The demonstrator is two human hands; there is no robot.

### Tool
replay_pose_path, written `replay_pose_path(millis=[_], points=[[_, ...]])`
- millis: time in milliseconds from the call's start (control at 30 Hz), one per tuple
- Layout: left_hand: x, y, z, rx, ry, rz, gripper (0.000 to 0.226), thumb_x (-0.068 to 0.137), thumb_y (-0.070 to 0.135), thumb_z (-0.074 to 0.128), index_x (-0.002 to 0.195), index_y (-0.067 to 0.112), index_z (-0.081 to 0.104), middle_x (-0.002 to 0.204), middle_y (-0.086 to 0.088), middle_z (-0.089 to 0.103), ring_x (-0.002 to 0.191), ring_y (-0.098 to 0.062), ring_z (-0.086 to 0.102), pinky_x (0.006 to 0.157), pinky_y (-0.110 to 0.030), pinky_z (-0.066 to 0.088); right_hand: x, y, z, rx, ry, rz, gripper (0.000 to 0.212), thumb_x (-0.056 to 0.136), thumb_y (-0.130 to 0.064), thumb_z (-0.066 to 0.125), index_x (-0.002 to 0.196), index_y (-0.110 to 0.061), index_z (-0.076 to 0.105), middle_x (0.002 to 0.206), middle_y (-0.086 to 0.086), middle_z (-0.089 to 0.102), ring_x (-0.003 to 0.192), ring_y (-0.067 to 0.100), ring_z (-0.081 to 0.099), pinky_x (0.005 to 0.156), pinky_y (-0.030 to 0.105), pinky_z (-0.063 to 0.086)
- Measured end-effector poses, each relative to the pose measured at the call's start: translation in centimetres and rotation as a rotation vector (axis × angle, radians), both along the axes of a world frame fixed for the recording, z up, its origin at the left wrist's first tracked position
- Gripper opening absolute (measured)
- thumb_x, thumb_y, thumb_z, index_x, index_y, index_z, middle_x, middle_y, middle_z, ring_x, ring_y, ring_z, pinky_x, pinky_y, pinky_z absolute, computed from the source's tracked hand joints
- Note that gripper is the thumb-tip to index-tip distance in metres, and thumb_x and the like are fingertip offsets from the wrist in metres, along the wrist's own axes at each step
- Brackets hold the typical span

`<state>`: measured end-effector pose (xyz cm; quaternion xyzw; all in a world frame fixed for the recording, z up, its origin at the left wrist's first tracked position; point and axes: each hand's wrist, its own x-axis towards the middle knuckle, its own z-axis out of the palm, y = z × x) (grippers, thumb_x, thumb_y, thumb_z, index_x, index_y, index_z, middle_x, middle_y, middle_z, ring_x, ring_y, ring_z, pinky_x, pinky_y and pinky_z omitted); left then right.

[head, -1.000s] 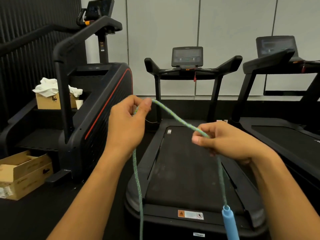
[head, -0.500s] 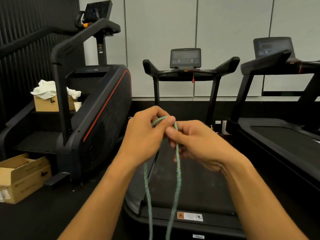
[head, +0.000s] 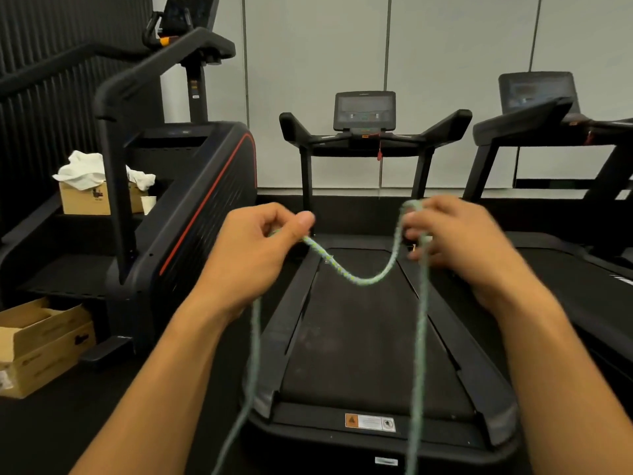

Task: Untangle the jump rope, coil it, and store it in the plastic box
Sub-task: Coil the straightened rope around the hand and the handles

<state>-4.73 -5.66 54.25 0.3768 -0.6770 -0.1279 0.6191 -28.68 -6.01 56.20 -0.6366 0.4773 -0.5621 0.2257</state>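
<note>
A green braided jump rope sags in a shallow loop between my two hands, held in front of me above a treadmill. My left hand pinches the rope between thumb and fingers, and one strand drops from it down past the lower edge of the view. My right hand is blurred and grips the rope with curled fingers; a second strand hangs straight down from it. The rope's handles and the plastic box are out of view.
A black treadmill lies directly below my hands, with a second one to the right. A stair-climber machine stands at the left. Cardboard boxes sit on the floor at the lower left; another box with white cloth rests on the machine.
My hands were together half a second ago and have moved apart sideways, drawing out a sagging length of rope between them. The blue handle seen a second ago has left the view.
</note>
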Motion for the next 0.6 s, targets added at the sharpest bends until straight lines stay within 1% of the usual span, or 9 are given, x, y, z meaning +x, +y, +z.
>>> replay_pose_path(millis=[67, 100, 133, 200, 267, 333, 433, 467, 600], points=[[-1.5, 0.1, 0.0, -0.087, -0.049, 0.025, 0.028, 0.085, 0.043, 0.072, 0.073, 0.018, 0.069, 0.061, -0.003, 0.061, 0.051, -0.014, 0.048, 0.053, -0.032, 0.041, 2.9, 1.0, -0.1, -0.025, 0.283, -0.091, 0.073, 0.078, -0.042, 0.071, 0.143, -0.029, 0.039, 0.13, 0.001, 0.055, 0.112, 0.022, 0.059, 0.096, 0.043, 0.05], [-2.0, 0.2, 0.0, -0.126, -0.058, 0.047, 0.025, 0.082, 0.045, 0.072, 0.074, 0.021, 0.069, 0.064, -0.001, 0.066, 0.056, -0.017, 0.057, 0.057, -0.037, 0.048, 4.1, 1.6, -0.3, -0.046, 0.333, -0.073, 0.084, 0.077, -0.042, 0.072, 0.149, -0.032, 0.028, 0.141, 0.001, 0.047, 0.12, 0.021, 0.055, 0.101, 0.041, 0.046], [-2.4, 0.3, 0.0, -0.146, -0.059, 0.049, 0.022, 0.08, 0.045, 0.072, 0.075, 0.024, 0.069, 0.066, 0.0, 0.068, 0.062, -0.019, 0.063, 0.062, -0.042, 0.053, 5.0, 2.1, -0.5, -0.052, 0.337, 0.018, 0.083, 0.077, -0.039, 0.072, 0.149, -0.03, 0.03, 0.142, 0.0, 0.049, 0.12, 0.018, 0.057, 0.101, 0.04, 0.046], [-2.8, 0.2, -0.3, -0.136, -0.074, -0.003, 0.016, 0.082, 0.04, 0.069, 0.08, 0.024, 0.068, 0.069, 0.0, 0.07, 0.068, -0.024, 0.068, 0.066, -0.051, 0.057, 5.8, 2.1, -0.8, 0.01, 0.233, 0.323, 0.047, 0.086, -0.021, 0.068, 0.131, -0.016, 0.056, 0.114, 0.002, 0.07, 0.096, 0.016, 0.069, 0.089, 0.034, 0.053], [-2.9, 0.2, -0.4, -0.131, -0.075, -0.036, 0.012, 0.085, 0.035, 0.066, 0.082, 0.024, 0.066, 0.07, -0.001, 0.071, 0.067, -0.025, 0.068, 0.066, -0.051, 0.057, 6.3, 2.3, -1.1, 0.034, 0.156, 0.47, 0.016, 0.096, -0.006, 0.056, 0.108, -0.002, 0.065, 0.072, 0.005, 0.067, 0.062, 0.02, 0.063, 0.065, 0.029, 0.054], [-2.7, 0.4, -0.2, -0.119, -0.019, -0.085, 0.012, 0.088, 0.033, 0.066, 0.084, 0.022, 0.064, 0.072, -0.006, 0.071, 0.064, -0.024, 0.067, 0.061, -0.042, 0.053, 6.5, 2.1, -1.4, -0.003, 0.184, 0.443, 0.024, 0.102, -0.015, 0.049, 0.102, 0.004, 0.064, 0.054, -0.003, 0.049, 0.049, 0.013, 0.045, 0.049, 0.027, 0.04], [-1.9, 0.5, -0.1, 0.001, -0.024, -0.153, 0.014, 0.093, 0.029, 0.066, 0.087, 0.016, 0.064, 0.067, -0.007, 0.065, 0.056, -0.011, 0.055, 0.055, -0.025, 0.041, 6.2, 1.3, -1.4, -0.104, 0.228, 0.281, 0.033, 0.104, -0.026, 0.044, 0.086, -0.012, 0.068, 0.044, -0.013, 0.041, 0.042, 0.002, 0.035, 0.048, 0.024, 0.029], [-1.6, 0.4, -0.3, 0.038, -0.066, -0.134, 0.017, 0.094, 0.032, 0.065, 0.087, 0.016, 0.065, 0.066, -0.005, 0.062, 0.056, -0.011, 0.051, 0.056, -0.028, 0.039, 5.8, 1.0, -1.2, -0.126, 0.168, 0.218, 0.034, 0.104, -0.026, 0.044, 0.079, -0.018, 0.066, 0.042, -0.013, 0.041, 0.039, 0.002, 0.035, 0.046, 0.023, 0.028], [0.0, 0.3, -0.4, 0.1, -0.159, -0.002, 0.031, 0.094, 0.04, 0.061, 0.08, 0.014, 0.07, 0.06, -0.001, 0.052, 0.054, -0.01, 0.042, 0.058, -0.032, 0.037, 2.9, 0.4, 0.1, -0.089, -0.423, 0.134, 0.029, 0.097, -0.013, 0.042, 0.071, -0.017, 0.056, 0.043, -0.009, 0.033, 0.036, 0.006, 0.024, 0.038, 0.019, 0.021]])
